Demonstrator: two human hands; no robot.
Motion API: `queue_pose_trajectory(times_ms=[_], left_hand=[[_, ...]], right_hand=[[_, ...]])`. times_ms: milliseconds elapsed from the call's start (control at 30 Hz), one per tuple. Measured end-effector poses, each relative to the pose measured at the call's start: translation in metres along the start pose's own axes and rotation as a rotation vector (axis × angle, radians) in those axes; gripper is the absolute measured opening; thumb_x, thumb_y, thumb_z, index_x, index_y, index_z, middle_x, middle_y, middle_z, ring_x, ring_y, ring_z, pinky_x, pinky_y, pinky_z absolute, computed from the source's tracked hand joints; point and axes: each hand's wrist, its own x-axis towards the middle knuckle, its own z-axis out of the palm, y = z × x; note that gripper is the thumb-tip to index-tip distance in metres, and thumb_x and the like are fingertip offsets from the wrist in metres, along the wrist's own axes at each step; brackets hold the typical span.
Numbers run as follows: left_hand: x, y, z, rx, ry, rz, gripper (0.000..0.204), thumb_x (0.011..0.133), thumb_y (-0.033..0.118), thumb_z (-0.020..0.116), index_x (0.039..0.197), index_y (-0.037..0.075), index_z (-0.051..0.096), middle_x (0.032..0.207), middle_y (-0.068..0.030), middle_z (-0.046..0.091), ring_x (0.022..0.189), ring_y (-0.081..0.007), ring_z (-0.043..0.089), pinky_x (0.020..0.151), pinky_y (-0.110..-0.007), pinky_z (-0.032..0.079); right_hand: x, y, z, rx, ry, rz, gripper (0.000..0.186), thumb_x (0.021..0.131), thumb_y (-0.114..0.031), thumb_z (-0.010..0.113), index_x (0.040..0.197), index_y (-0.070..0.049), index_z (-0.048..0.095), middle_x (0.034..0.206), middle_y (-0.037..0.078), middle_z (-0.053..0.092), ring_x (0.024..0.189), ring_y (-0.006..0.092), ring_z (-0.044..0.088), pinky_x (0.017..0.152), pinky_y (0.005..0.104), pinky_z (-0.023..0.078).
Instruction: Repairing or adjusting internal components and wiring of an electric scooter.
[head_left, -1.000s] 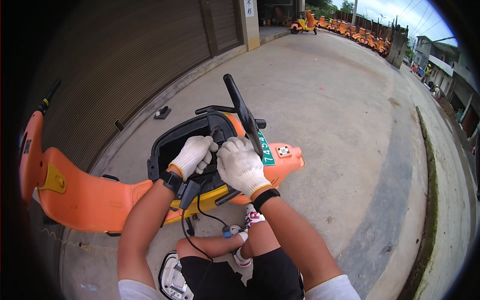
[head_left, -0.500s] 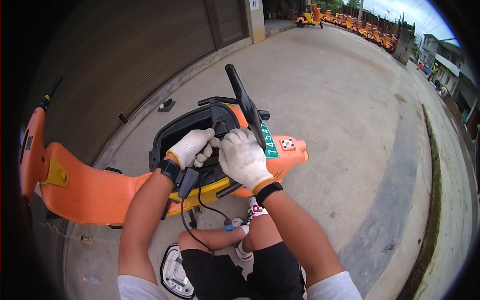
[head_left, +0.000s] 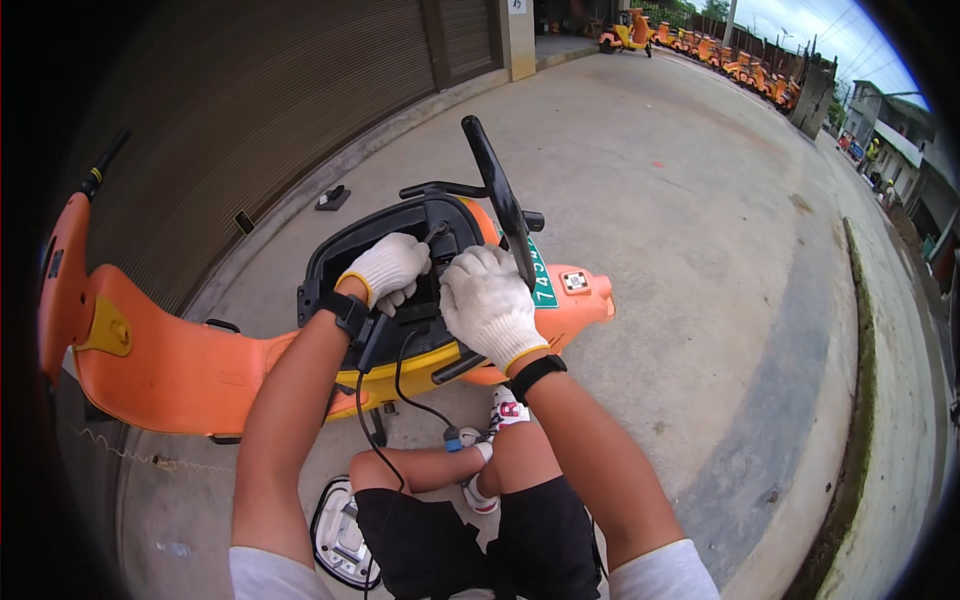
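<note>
Pale concrete ground point(head_left: 650, 230) spreads beneath everything, bordered at upper left by a dark brown ribbed shutter point(head_left: 290, 110). Whatever the person's left hand point(head_left: 390, 266) and right hand point(head_left: 487, 300), both in off-white knitted gloves with yellow cuff edging, may be gripping is hidden: the left fingers curl inward close together, the right ones bend downward side by side, and I cannot tell whether either set is clamped on something. Much of the compartment's dark interior is covered by the gloves, and the far-left handlebar fades into the lens's black rim. Directly before the seated person stands an orange-and-yellow plastic scooter point(head_left: 195, 372), its black moulded open compartment point(head_left: 316, 272) lying under both hands, near a thick black curved bar point(head_left: 497, 190). A black box with a cable point(head_left: 374, 338) sits by the left wrist, partly covered by it. Half a second ago the gloves met at the fingertips; now a narrow dark gap separates them, and the box shows less.
</note>
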Motion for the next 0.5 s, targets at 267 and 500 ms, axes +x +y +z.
queue_pose_trajectory(times_ms=[267, 500], left_hand=[[0.019, -0.017, 0.027, 0.286, 0.428, 0.191, 0.035, 0.103, 0.032, 0.046, 0.112, 0.006, 0.068, 0.115, -0.023, 0.07, 0.109, -0.0455, 0.065, 0.094, -0.056, 0.052], [0.004, -0.005, 0.015, 0.403, 0.405, 0.173, 0.036, 0.104, 0.033, 0.046, 0.11, 0.007, 0.07, 0.112, -0.0212, 0.072, 0.108, -0.043, 0.067, 0.092, -0.053, 0.054]], right_hand=[[0.002, -0.004, -0.002, -0.04, -0.049, 0.013, 0.017, 0.091, -0.023, 0.064, 0.094, -0.01, 0.075, 0.107, 0.006, 0.07, 0.118, 0.0276, 0.061, 0.107, 0.0426, 0.045], [0.0, 0.0, -0.002, -0.033, -0.021, -0.021, 0.02, 0.09, -0.024, 0.064, 0.093, -0.008, 0.075, 0.106, 0.008, 0.07, 0.117, 0.0292, 0.06, 0.105, 0.0424, 0.047]])
